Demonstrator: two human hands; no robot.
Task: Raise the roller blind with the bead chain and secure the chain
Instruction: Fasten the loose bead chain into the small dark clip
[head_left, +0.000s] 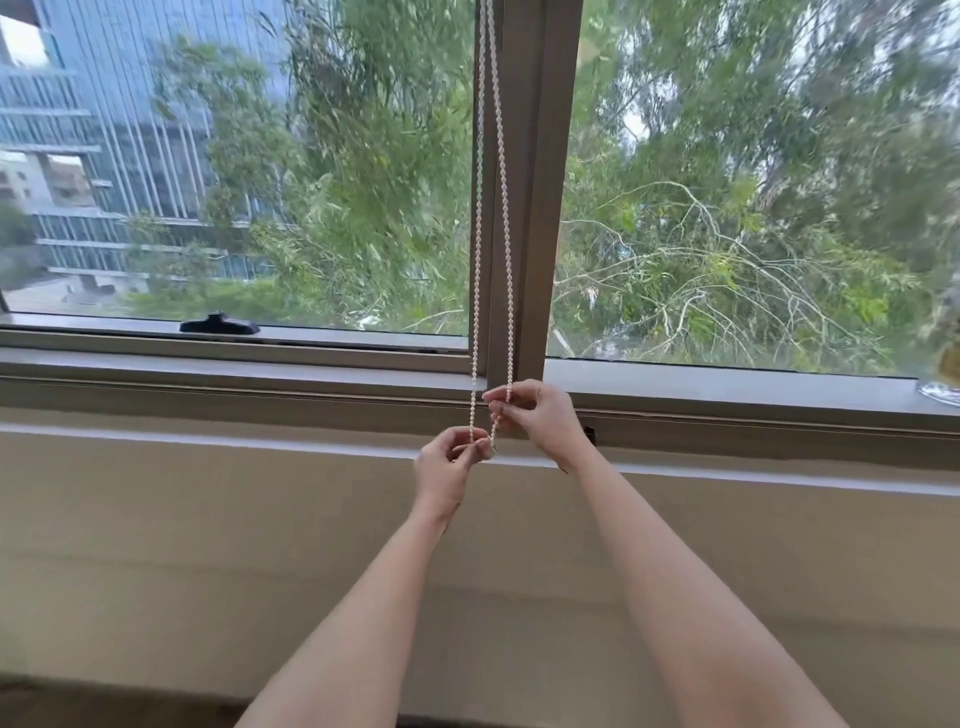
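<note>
A white bead chain (505, 218) hangs in two strands down the window's centre post (540, 182) from the top of the frame. My left hand (451, 465) pinches the bottom of the loop just below the sill. My right hand (537, 413) pinches the right strand a little higher, at sill height. The strands spread apart towards my hands. The roller blind itself is out of view above; both panes are uncovered.
A black window handle (220, 325) sits on the left pane's lower frame. The grey sill (234, 366) runs across, with a beige wall below. A small dark fitting (588, 434) is on the frame right of my right hand. A glass object (943, 387) stands at the far right.
</note>
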